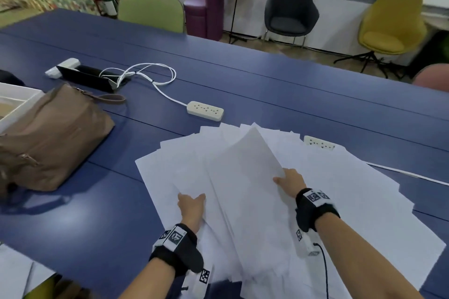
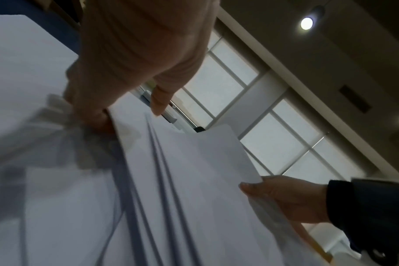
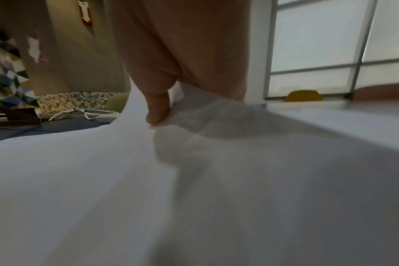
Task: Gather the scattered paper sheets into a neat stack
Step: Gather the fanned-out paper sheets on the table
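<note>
Several white paper sheets [image 1: 340, 201] lie fanned out on the blue table [image 1: 267, 85] in front of me. A sheaf of them [image 1: 243, 172] is lifted and tilted up from the fan. My right hand [image 1: 288, 181] pinches the sheaf's right edge, thumb [image 3: 157, 111] on top and fingers behind the paper. My left hand [image 1: 192, 204] holds the left part of the pile, its fingers [image 2: 91, 115] tucked under the sheets [image 2: 182, 180] and the thumb [image 2: 157, 100] above them. In the left wrist view the right hand [image 2: 285, 196] grips the sheaf's edge.
A brown bag [image 1: 48, 138] sits at the left, a white tray [image 1: 14, 102] behind it. One white power strip [image 1: 205, 110] with its cable lies beyond the papers; another [image 1: 319, 143] is partly under them. More paper [image 1: 14, 272] shows at lower left. Chairs stand past the far edge.
</note>
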Demonstrator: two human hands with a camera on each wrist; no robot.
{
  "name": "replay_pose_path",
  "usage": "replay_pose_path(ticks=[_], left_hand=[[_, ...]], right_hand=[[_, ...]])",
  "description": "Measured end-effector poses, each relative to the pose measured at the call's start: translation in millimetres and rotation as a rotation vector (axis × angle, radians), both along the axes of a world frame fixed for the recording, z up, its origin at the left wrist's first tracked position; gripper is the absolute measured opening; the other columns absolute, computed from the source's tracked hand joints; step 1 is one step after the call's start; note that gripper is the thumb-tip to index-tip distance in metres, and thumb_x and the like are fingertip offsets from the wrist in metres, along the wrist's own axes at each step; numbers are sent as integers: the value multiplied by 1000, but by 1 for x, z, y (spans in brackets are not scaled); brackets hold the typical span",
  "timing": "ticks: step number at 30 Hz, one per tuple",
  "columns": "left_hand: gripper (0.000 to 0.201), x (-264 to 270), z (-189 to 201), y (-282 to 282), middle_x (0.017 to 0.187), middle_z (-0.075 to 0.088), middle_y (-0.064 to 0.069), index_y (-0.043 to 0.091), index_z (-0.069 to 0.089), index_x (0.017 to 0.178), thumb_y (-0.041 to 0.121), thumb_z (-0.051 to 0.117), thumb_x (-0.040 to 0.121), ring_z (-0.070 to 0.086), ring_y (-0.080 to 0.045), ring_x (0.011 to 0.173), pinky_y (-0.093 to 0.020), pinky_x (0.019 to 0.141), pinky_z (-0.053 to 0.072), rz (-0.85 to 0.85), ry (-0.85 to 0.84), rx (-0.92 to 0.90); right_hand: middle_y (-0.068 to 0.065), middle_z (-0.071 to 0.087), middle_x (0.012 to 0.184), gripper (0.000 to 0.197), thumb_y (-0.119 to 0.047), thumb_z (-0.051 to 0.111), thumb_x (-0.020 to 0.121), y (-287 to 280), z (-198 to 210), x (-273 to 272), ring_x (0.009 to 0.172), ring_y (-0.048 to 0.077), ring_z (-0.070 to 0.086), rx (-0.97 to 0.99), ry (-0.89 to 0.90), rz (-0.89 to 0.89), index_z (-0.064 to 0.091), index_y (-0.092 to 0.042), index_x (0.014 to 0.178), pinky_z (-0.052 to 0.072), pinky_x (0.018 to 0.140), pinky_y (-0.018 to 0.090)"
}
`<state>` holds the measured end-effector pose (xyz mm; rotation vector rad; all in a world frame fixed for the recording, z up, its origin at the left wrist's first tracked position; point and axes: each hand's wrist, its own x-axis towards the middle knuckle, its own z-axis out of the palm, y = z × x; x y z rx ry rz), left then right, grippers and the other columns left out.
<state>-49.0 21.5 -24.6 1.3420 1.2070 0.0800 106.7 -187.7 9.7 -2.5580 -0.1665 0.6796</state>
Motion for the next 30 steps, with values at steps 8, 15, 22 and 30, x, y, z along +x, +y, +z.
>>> replay_pose_path(ticks=[8, 15, 22, 30], left_hand=[[63, -2, -16, 2, 132, 52, -11, 8, 34, 135, 6, 68, 81, 53, -27, 116, -41, 104, 41, -30, -194, -16], [39, -2, 47, 2, 106, 64, 4, 14, 51, 118, -5, 59, 85, 65, 3, 84, -9, 66, 49, -321, -489, 85], [20, 3, 154, 2, 67, 71, 16, 13, 65, 82, -5, 58, 84, 65, 2, 64, -13, 60, 50, -441, -831, 212], [29, -4, 215, -3, 55, 63, 24, 12, 61, 73, -15, 54, 82, 58, 10, 56, -6, 59, 45, -372, -1133, 286]], right_hand=[[9, 50, 136, 58, -19, 64, 87, 39, -23, -35, 119, 24, 51, 257, 189, 99, 38, -13, 138, 38, 95, 25], [21, 62, 119, 37, 1, 69, 79, 10, -16, -51, 91, 23, 64, 576, 378, -172, 58, 2, 114, 53, 74, 22], [8, 70, 109, 54, -34, 82, 59, -24, 79, -45, 102, 22, 66, 926, 24, -175, 66, -15, 106, 52, 90, 40], [-10, 70, 85, 73, -27, 77, 56, -29, 163, -63, 80, -6, 65, 1223, -341, -114, 50, 1, 117, 47, 68, 6]])
